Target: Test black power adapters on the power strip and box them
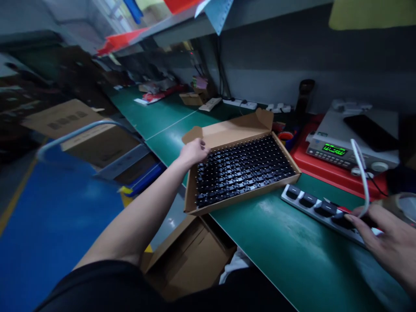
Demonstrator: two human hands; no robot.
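An open cardboard box filled with rows of small black parts lies across the bench's edge. My left hand is at its rear left corner, fingers curled together; what they hold, if anything, is hidden. Right of the box lies a silver strip fixture carrying several black blocks. Thumb and fingers of my right hand close on the black block near the strip's right end. A white cable arches up just above that hand.
A bench meter with a green display and a dark phone on top stands on a red tray. A tape roll is beside my right hand. Cartons stand left; another open carton sits below the green bench.
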